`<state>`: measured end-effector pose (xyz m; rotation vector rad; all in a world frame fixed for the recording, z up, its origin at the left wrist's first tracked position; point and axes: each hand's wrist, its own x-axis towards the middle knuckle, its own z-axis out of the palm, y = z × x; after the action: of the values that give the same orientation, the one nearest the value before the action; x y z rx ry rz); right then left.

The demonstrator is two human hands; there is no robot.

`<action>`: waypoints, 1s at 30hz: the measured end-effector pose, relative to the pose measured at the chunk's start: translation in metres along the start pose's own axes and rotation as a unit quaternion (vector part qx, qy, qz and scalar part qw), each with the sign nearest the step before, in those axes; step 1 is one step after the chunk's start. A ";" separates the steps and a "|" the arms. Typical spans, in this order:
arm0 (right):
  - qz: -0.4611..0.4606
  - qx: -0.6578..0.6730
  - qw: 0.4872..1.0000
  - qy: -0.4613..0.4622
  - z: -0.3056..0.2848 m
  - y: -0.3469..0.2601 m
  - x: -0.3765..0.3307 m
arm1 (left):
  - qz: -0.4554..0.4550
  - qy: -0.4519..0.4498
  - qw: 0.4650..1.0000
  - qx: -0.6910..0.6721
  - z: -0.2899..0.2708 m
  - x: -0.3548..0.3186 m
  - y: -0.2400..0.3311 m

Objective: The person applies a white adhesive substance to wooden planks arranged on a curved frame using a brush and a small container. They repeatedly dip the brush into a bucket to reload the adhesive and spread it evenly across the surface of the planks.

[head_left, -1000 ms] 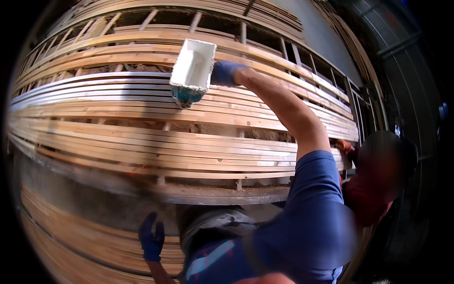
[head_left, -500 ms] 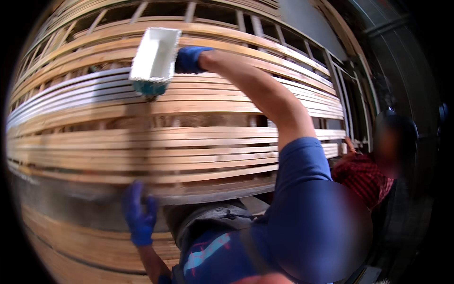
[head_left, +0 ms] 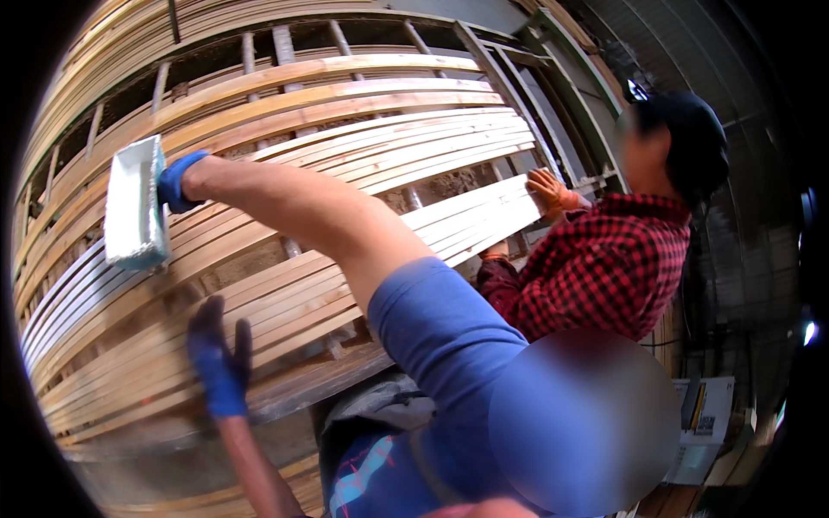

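Note:
In my right hand [head_left: 180,183], gloved in blue, is an open rectangular tub [head_left: 134,203], white inside with a teal tinge on its lower outer side. The hand grips the tub's right side; its fingertips are hidden behind it. White-looking boards [head_left: 73,298] lie just below and left of the tub. My left hand [head_left: 218,358], also in a blue glove, is open with thumb and fingers apart, over the near rows of bare boards [head_left: 285,289]. Whether it touches the wood I cannot tell.
At the right, a co-worker in a red checked shirt [head_left: 596,272] has an orange-gloved hand [head_left: 553,192] at the board ends. A metal frame with crossbars [head_left: 509,86] bounds the boards' far right side. More stacked boards [head_left: 95,52] lie at the far left.
The tub and my right hand have moved left and nearer. My left hand has shifted slightly left and away from me. The view has turned, bringing the co-worker further into sight.

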<state>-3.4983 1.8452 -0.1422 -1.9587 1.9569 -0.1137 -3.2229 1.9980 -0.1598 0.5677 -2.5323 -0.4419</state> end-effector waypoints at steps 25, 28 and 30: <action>-0.036 0.032 0.998 0.032 -0.004 0.020 -0.015 | 0.073 -0.109 0.990 0.057 0.105 0.075 0.011; -0.033 0.031 0.998 0.046 0.012 0.031 -0.003 | 0.092 -0.072 0.991 0.071 0.107 0.073 0.013; -0.038 0.032 0.998 0.044 0.016 0.034 0.004 | 0.082 -0.069 0.992 0.066 0.109 0.072 0.011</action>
<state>-3.5249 1.8459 -0.1687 -2.0195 1.9076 -0.2831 -3.3417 1.9947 -0.2158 0.3824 -2.7306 -0.2629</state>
